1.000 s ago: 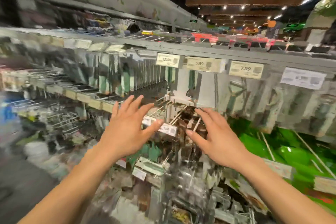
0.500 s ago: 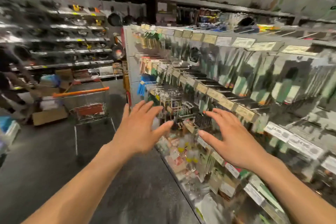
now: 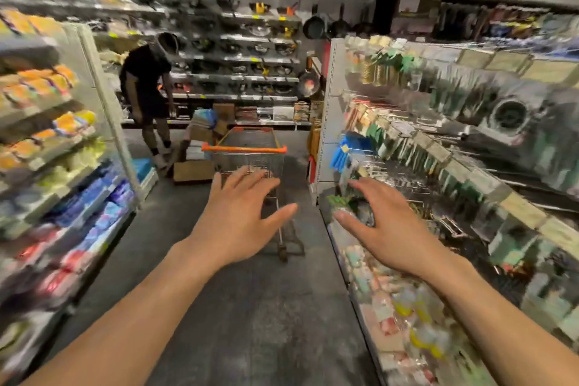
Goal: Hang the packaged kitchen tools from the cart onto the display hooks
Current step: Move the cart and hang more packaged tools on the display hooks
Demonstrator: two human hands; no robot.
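Grey concrete floor [image 3: 250,323] stretches down a narrow shop aisle, and both hands hover over it with nothing in them: the left hand [image 3: 238,219] is spread flat with straight fingers, and the right hand [image 3: 394,229] is loosely spread too, touching nothing. Straight beyond the left fingertips stands the cart [image 3: 247,149], its orange handle facing the palms and well apart from them. What lies in its wire basket is too blurred to tell, so the packs to be fetched cannot be made out there. Just past the right hand, on its outer side, packaged kitchen tools [image 3: 391,142] hang in rows on the display hooks [image 3: 404,180]. Judging by those, each pack is probably light, with a stiff card back and a slick plastic front that may flex or slide if squeezed mid-face. The top edge of the card near its hang hole looks the best place to pinch. Room is tight: hook tips jut out beside the right wrist, shelving [image 3: 103,94] crowds the outer side of the left arm, and cardboard boxes [image 3: 192,169] and 1 person [image 3: 145,78] stand beyond the cart, so the open lane is the strip ahead between the 2 forearms.
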